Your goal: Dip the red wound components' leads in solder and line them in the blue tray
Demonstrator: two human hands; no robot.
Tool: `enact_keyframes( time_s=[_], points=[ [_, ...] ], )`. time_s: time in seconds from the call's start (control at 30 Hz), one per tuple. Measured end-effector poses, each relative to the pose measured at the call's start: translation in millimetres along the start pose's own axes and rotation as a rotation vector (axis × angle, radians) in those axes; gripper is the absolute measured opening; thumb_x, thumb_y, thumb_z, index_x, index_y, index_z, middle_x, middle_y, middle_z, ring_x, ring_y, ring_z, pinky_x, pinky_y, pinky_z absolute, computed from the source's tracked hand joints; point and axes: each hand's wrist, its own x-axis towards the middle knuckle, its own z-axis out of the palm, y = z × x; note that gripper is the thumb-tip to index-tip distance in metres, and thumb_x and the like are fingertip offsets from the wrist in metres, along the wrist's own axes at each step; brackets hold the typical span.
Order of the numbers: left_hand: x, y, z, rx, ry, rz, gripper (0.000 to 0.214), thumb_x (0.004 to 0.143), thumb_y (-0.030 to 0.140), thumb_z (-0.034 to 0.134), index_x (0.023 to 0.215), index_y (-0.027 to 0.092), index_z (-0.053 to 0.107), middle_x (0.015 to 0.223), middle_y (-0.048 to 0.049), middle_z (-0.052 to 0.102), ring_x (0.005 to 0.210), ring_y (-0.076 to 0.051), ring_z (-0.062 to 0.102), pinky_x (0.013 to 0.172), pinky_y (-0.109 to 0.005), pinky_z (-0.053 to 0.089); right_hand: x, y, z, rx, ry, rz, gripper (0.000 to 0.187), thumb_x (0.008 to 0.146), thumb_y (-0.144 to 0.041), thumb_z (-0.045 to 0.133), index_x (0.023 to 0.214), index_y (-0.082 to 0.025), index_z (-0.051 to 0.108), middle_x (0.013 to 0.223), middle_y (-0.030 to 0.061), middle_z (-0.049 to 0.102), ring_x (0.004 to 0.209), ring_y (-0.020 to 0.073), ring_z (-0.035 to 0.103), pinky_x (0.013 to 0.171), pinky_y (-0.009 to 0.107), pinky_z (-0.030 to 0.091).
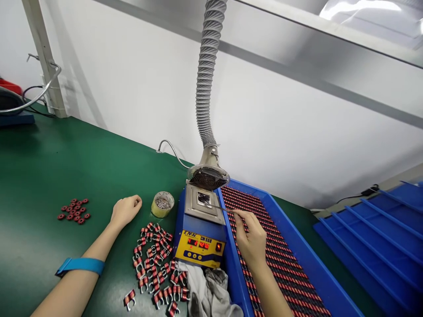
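My right hand (251, 237) pinches a thin dark stick-like tool (225, 208), whose far end reaches the solder pot's (205, 229) square opening of shiny metal. Whether it is a pair of tweezers or a plain rod I cannot tell. The pot's red display is lit. Closed in a loose fist, my left hand (126, 210) rests on the green table, left of a round yellowish tub (162, 204) of small bits. A blue band circles that wrist. Many small red-and-black wire-wound coils (153, 255) lie heaped between my left forearm and the pot.
A blue tray (291, 237) with rows of red-black parts stands right of the pot. Above the pot hangs a fume hood (209, 176) on a grey hose (206, 83). Small red rings (75, 210) lie far left. A grey rag (211, 290) sits in front; blue trays (373, 237) are at right.
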Motion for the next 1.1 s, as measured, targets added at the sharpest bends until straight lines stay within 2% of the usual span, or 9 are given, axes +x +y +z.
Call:
enact_keyframes(
  time_s=[0.1, 0.23, 0.3, 0.6, 0.83, 0.93, 1.03, 1.1],
  points=[
    [0.0, 0.1, -0.3, 0.003, -0.001, -0.004, 0.024, 0.083, 0.034, 0.035, 0.082, 0.024, 0.057, 0.076, 0.0006, 0.066, 0.073, -0.019, 0.058, 0.054, -0.026, 0.032, -2.0, 5.6, 4.7, 0.0, 0.036, 0.106, 0.018, 0.087, -0.027, 0.045, 0.093, -0.02, 0.061, 0.088, 0.0066, 0.064, 0.084, 0.0198, 0.059, 0.076, 0.033, 0.046],
    [0.2, 0.4, -0.7, 0.004, -0.003, -0.006, 0.024, 0.083, 0.034, 0.035, 0.082, 0.024, 0.057, 0.076, 0.0011, 0.066, 0.073, -0.019, 0.058, 0.053, -0.026, 0.032, -4.9, 15.2, 13.8, 0.089, -0.009, 0.31, 0.026, 0.087, -0.036, 0.044, 0.093, -0.018, 0.062, 0.09, 0.0082, 0.065, 0.083, 0.0212, 0.06, 0.076, 0.034, 0.046],
    [0.3, 0.2, -0.5, 0.004, -0.007, -0.006, 0.024, 0.083, 0.035, 0.035, 0.082, 0.024, 0.057, 0.075, 0.0006, 0.066, 0.072, -0.019, 0.058, 0.053, -0.026, 0.032, -6.1, 17.3, 14.6, 0.122, -0.01, 0.356, 0.027, 0.086, -0.037, 0.045, 0.093, -0.017, 0.062, 0.09, 0.0087, 0.065, 0.082, 0.0216, 0.06, 0.075, 0.034, 0.046],
    [0.7, -2.4, 1.9, 0.001, -0.012, -0.005, 0.025, 0.083, 0.036, 0.034, 0.082, 0.024, 0.056, 0.074, 0.0004, 0.065, 0.068, -0.018, 0.057, 0.051, -0.025, 0.03, -5.4, 14.2, 8.3, 0.07, 0.06, 0.256, 0.023, 0.086, -0.034, 0.046, 0.091, -0.017, 0.062, 0.087, 0.0076, 0.064, 0.082, 0.0204, 0.059, 0.073, 0.033, 0.045],
    [1.6, 0.3, 0.5, 0.008, -0.013, -0.011, 0.024, 0.082, 0.035, 0.035, 0.081, 0.025, 0.056, 0.075, 0.0017, 0.065, 0.071, -0.018, 0.057, 0.052, -0.025, 0.03, -8.1, 17.5, 10.3, 0.099, 0.034, 0.288, 0.023, 0.086, -0.034, 0.047, 0.091, -0.017, 0.062, 0.087, 0.008, 0.064, 0.083, 0.021, 0.059, 0.074, 0.034, 0.046],
    [1.3, 0.4, 0.4, 0.006, -0.014, -0.01, 0.024, 0.082, 0.035, 0.035, 0.082, 0.024, 0.056, 0.075, 0.0018, 0.065, 0.071, -0.018, 0.057, 0.052, -0.025, 0.03, -8.1, 17.6, 12.0, 0.124, 0.072, 0.288, 0.023, 0.086, -0.034, 0.047, 0.091, -0.017, 0.062, 0.088, 0.0081, 0.064, 0.084, 0.0208, 0.059, 0.075, 0.035, 0.046],
    [0.8, -0.4, 1.0, 0.006, -0.012, -0.012, 0.023, 0.082, 0.034, 0.035, 0.082, 0.024, 0.056, 0.075, 0.0018, 0.065, 0.07, -0.018, 0.057, 0.053, -0.026, 0.03, -6.0, 18.5, 19.1, 0.167, 0.109, 0.319, 0.024, 0.085, -0.035, 0.048, 0.093, -0.017, 0.063, 0.093, 0.009, 0.065, 0.087, 0.021, 0.06, 0.078, 0.036, 0.046],
    [0.5, -1.0, 1.2, 0.005, -0.012, -0.013, 0.023, 0.082, 0.034, 0.035, 0.082, 0.024, 0.056, 0.074, 0.002, 0.065, 0.07, -0.018, 0.057, 0.053, -0.026, 0.03, -4.6, 19.1, 25.4, 0.19, 0.085, 0.334, 0.025, 0.084, -0.035, 0.049, 0.094, -0.017, 0.064, 0.094, 0.0094, 0.066, 0.087, 0.0212, 0.06, 0.079, 0.036, 0.046]
  ],
)
